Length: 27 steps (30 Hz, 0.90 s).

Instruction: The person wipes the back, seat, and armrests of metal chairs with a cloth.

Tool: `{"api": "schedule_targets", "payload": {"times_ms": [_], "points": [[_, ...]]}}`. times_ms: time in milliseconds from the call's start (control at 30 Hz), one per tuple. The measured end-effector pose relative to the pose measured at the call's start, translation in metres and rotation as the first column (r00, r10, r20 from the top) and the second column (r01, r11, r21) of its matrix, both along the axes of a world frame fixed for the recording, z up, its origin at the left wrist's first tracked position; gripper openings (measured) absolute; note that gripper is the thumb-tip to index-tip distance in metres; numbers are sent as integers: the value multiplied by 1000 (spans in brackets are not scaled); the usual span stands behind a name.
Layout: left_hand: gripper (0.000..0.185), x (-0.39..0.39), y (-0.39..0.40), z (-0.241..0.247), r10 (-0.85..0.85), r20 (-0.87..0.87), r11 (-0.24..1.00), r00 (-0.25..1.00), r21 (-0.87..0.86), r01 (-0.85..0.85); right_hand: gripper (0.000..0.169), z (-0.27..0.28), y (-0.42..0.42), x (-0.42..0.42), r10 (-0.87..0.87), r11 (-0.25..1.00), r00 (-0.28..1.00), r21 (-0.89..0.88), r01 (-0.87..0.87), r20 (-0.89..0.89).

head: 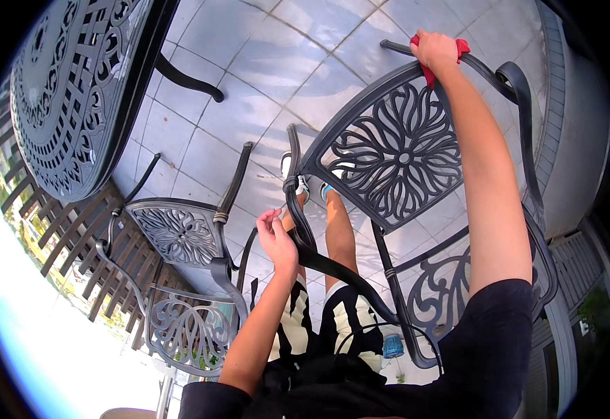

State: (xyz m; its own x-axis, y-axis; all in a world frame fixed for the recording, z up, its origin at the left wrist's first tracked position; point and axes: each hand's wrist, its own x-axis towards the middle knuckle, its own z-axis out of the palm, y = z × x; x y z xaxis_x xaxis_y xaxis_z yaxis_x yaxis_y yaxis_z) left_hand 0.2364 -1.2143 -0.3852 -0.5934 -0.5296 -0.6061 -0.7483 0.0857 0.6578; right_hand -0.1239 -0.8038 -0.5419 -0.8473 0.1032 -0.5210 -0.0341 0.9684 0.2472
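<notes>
A dark cast-metal armchair (403, 156) with a petal-pattern seat stands before my legs. My right hand (435, 51) grips a red cloth (428, 76) around a front leg (485, 73) of this chair, at the far corner of the seat. The leg's foot sticks out beyond my fist. Closer to me, my left hand (276, 238) hovers by the chair's other armrest (344, 275) with its fingers loosely curled and nothing in them. Whether that wrist touches the armrest I cannot tell. My right forearm passes over the seat's edge and covers part of the scrollwork backrest (441, 285).
A matching armchair (179, 230) stands to the left. Beyond it is a lattice-top metal table (82, 99) with a curved leg (187, 78). Slatted railing (82, 251) runs along the left side. Grey tiles (263, 57) cover the floor. A blue pot (393, 346) sits near the backrest.
</notes>
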Motion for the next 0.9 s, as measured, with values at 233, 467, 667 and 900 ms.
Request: {"api": "schedule_targets", "payload": {"times_ms": [233, 467, 667, 900], "points": [[18, 3, 1, -3, 31, 3, 999, 1000, -18, -30, 31, 2, -10, 35, 152, 975, 965, -129, -183, -214], [19, 8, -1, 8, 7, 53, 999, 999, -38, -5, 47, 42, 18, 94, 96, 839, 716, -331, -432, -692], [15, -3, 5, 1, -19, 45, 1000, 999, -17, 20, 28, -13, -50, 101, -224, 864, 642, -454, -217, -733], [19, 1, 1, 8, 24, 45, 998, 999, -51, -22, 24, 11, -152, 129, 148, 627, 836, -603, -492, -528]]}}
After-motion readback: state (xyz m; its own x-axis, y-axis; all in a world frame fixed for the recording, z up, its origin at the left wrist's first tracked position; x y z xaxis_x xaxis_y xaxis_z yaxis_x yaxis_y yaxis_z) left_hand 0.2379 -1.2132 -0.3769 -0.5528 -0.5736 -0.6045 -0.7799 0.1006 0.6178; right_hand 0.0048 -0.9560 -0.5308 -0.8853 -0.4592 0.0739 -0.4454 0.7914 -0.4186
